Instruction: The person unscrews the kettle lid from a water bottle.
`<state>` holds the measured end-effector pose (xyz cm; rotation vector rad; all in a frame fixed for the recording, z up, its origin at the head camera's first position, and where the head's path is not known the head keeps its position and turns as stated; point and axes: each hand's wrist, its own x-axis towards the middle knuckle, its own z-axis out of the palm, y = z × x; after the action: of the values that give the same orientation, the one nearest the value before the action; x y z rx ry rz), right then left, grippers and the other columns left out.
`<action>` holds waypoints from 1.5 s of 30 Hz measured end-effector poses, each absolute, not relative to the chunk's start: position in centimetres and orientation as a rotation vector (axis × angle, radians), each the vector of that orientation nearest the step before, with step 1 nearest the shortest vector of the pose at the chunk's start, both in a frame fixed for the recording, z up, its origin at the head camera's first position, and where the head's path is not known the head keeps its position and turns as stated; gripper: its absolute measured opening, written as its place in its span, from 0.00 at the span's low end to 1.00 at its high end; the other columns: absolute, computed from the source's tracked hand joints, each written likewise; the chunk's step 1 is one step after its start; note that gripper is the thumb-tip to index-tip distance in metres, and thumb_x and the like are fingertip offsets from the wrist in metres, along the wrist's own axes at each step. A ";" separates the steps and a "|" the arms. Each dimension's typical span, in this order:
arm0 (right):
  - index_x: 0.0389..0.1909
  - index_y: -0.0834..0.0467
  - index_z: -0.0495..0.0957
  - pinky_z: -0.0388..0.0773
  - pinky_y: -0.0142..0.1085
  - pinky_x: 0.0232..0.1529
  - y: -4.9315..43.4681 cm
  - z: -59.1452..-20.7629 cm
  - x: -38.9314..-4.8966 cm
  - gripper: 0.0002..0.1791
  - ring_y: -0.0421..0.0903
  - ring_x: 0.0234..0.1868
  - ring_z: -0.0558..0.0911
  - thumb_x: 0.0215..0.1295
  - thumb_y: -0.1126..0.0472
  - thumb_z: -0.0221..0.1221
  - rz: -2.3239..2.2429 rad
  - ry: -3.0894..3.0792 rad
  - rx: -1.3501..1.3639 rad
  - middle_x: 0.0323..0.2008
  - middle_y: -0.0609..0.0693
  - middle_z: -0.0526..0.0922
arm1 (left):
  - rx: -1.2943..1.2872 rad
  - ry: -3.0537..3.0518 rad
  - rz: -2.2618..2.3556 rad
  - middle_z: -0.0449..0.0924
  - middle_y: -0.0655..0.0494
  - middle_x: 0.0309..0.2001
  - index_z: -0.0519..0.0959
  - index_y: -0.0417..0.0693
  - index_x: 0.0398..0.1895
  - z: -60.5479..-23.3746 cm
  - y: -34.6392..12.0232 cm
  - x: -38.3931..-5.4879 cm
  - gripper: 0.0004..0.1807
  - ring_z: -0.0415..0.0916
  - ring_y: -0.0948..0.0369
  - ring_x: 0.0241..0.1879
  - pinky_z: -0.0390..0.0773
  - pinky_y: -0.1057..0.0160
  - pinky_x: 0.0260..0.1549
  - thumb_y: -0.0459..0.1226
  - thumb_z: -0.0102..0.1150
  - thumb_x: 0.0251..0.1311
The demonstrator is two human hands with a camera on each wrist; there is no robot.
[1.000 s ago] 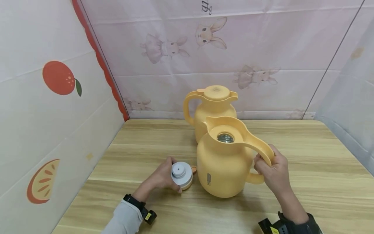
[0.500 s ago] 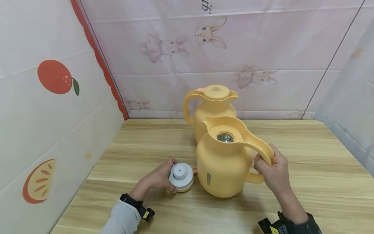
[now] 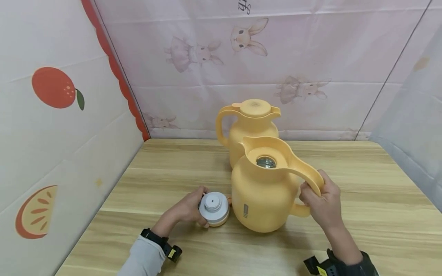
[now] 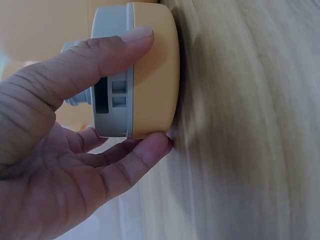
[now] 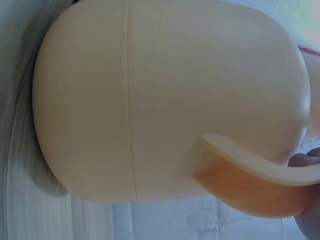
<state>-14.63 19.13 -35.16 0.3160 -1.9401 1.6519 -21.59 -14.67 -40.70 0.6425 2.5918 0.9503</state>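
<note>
My right hand (image 3: 322, 197) grips the handle of a yellow thermos jug (image 3: 264, 199), which stands on the table with its top uncovered and its glass-lined mouth showing. To the left of this jug, my left hand (image 3: 188, 207) holds a round lid (image 3: 214, 209) upside down, its grey-white inner side facing up. In the left wrist view, the thumb and fingers lie around the lid's yellow shell (image 4: 156, 75), right at the tabletop. The right wrist view is filled by the jug's body (image 5: 165, 100), with the handle (image 5: 250, 175) running into the hand at the edge.
A second yellow jug (image 3: 253, 126) with its lid on stands behind the first, partly hidden by it. The wood-grain table (image 3: 165, 165) meets a rabbit-print backdrop (image 3: 207, 96) at the back and a fruit-print sheet (image 3: 83, 168) on the left.
My left hand has moved slightly left, and the lid with it has shifted a little toward me. My right hand keeps its grip on the handle. The head view has turned slightly.
</note>
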 end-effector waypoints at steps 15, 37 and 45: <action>0.19 0.67 0.67 0.60 0.26 0.09 21.4 -35.2 -14.1 0.06 0.36 0.09 0.69 0.47 0.80 0.47 1.416 -1.913 0.146 0.09 0.45 0.70 | 0.623 2.586 0.956 0.71 0.48 0.48 0.65 0.37 0.53 -40.9 -13.4 -21.6 0.47 0.69 0.51 0.51 0.67 0.52 0.53 0.35 0.81 0.22; 0.16 0.66 0.65 0.63 0.25 0.08 25.3 -34.7 -14.2 0.07 0.35 0.08 0.71 0.46 0.78 0.47 1.353 -1.895 -0.119 0.07 0.45 0.71 | 0.679 2.636 0.902 0.73 0.55 0.45 0.66 0.42 0.53 -41.5 -7.6 -21.9 0.46 0.71 0.60 0.46 0.70 0.63 0.46 0.43 0.80 0.25; 0.16 0.67 0.65 0.63 0.24 0.08 26.7 -34.8 -14.4 0.06 0.34 0.07 0.71 0.45 0.77 0.46 1.323 -1.885 -0.166 0.07 0.43 0.71 | 0.631 2.683 0.886 0.72 0.55 0.42 0.67 0.41 0.49 -41.5 -5.1 -22.0 0.44 0.71 0.60 0.43 0.71 0.64 0.43 0.43 0.81 0.23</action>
<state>-14.39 26.72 -34.78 -0.1664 -1.8849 1.3234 -22.03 -5.14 -41.52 0.6314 2.6829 0.8859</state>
